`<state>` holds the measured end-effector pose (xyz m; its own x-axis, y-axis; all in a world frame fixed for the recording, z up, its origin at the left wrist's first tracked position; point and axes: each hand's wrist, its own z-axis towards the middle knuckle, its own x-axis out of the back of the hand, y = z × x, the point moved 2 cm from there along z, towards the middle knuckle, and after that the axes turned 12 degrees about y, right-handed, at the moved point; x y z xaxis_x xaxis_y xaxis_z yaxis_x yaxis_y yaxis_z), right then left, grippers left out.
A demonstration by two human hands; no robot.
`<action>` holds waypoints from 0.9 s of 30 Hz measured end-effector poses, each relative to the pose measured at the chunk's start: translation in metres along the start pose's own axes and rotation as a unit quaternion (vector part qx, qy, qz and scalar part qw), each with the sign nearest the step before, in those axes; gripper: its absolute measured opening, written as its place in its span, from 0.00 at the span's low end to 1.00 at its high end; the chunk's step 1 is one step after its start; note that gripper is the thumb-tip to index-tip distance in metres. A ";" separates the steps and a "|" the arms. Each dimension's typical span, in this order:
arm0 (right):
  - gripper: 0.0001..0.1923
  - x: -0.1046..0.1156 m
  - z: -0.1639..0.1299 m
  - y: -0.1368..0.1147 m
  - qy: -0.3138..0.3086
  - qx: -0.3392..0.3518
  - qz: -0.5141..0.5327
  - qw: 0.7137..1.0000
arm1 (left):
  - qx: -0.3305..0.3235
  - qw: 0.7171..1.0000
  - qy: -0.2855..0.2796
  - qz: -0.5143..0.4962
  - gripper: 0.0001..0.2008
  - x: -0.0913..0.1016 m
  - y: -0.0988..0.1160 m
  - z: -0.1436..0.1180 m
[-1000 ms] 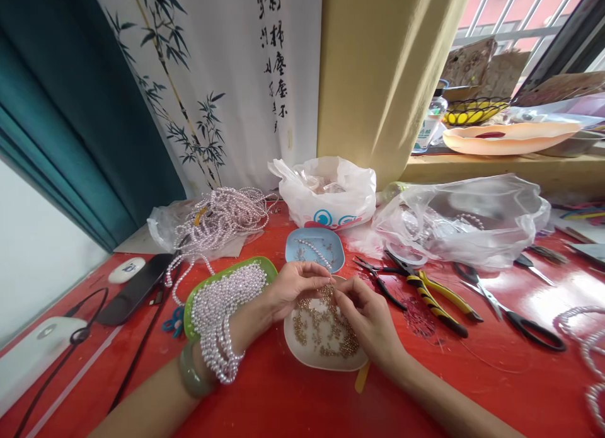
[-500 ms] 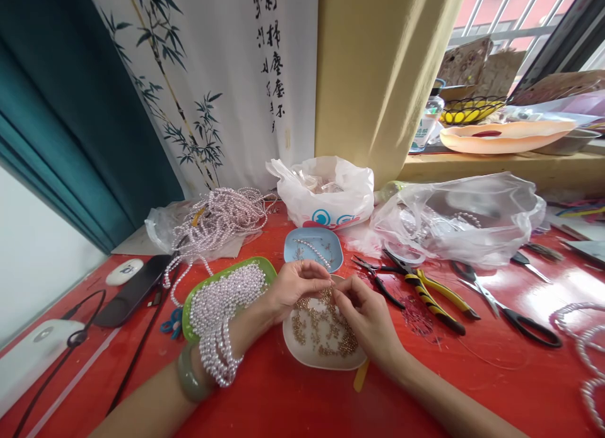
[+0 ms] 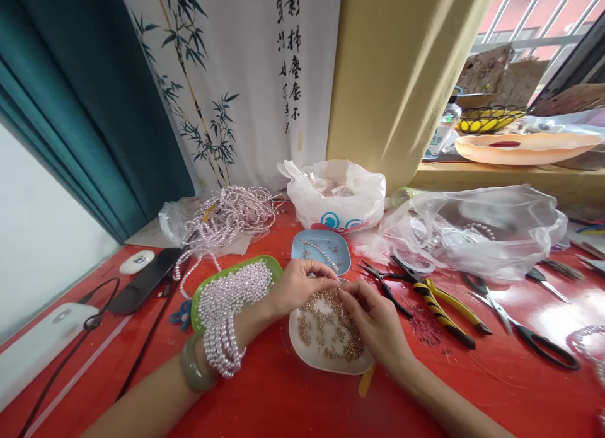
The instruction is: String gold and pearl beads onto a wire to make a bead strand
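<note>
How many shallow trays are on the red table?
3: a green tray left of the left hand, a blue tray beyond it, a white tray below it and the right hand. Others may be hidden.

Red table [image 3: 255,403], green tray [image 3: 275,269], blue tray [image 3: 297,249], white tray [image 3: 303,357], yellow-and-black pliers [image 3: 435,309], black-handled scissors [image 3: 524,333], white plastic bag [image 3: 307,208]

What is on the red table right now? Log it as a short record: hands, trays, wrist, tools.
Hands: left hand and right hand, fingertips close together above the white rounded tray; anything pinched is too small to tell
White tray contents: small round gold beads
Green rounded tray: pearly pale beads
Blue rounded tray: short pearly strand, small bits
Left wrist: smooth green bangle
Tools, right side: yellow-and-black pliers, black-handled metal scissors
</note>
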<state>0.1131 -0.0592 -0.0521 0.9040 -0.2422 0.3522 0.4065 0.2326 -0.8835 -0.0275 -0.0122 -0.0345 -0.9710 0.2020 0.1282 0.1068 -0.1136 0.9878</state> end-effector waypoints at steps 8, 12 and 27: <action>0.07 0.009 0.005 -0.013 0.025 0.077 0.019 0.997 | -0.097 0.993 0.027 0.061 0.03 0.006 0.021 -0.003; 0.07 0.009 0.007 -0.013 0.014 0.079 0.013 0.997 | -0.077 0.995 0.020 0.056 0.03 0.006 0.025 -0.005; 0.05 0.015 0.007 -0.008 0.091 0.104 0.039 0.990 | -0.046 0.946 0.003 0.320 0.08 0.069 0.029 0.017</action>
<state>0.1246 -0.0584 -0.0376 0.9029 -0.3768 0.2070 0.3717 0.4424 -0.8162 -0.0874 0.0148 0.0048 -0.7147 0.0571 0.6971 0.6549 -0.2952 0.6957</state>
